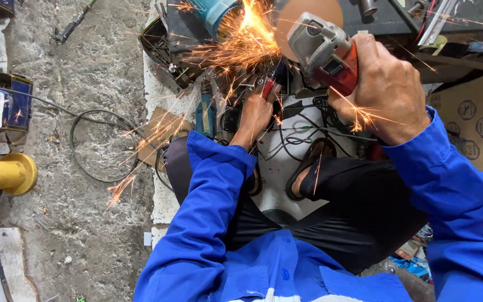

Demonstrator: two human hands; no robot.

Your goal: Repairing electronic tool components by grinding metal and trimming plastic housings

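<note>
My right hand (388,92) grips the red and grey body of an angle grinder (324,51) at the upper right. Its disc (303,12) throws a shower of orange sparks (241,39) down and to the left. My left hand (255,114) reaches forward in the middle and holds red-handled pliers (272,84) clamped on a small workpiece that the sparks hide. Both arms wear blue sleeves. I sit with dark trousers and sandalled feet (308,165) below my hands.
A blue power tool (204,114) and tangled black cables (292,134) lie under my hands. A loop of cable (99,145) lies on the concrete floor at left, near a yellow cylinder (6,174). A cardboard box (476,120) stands at right.
</note>
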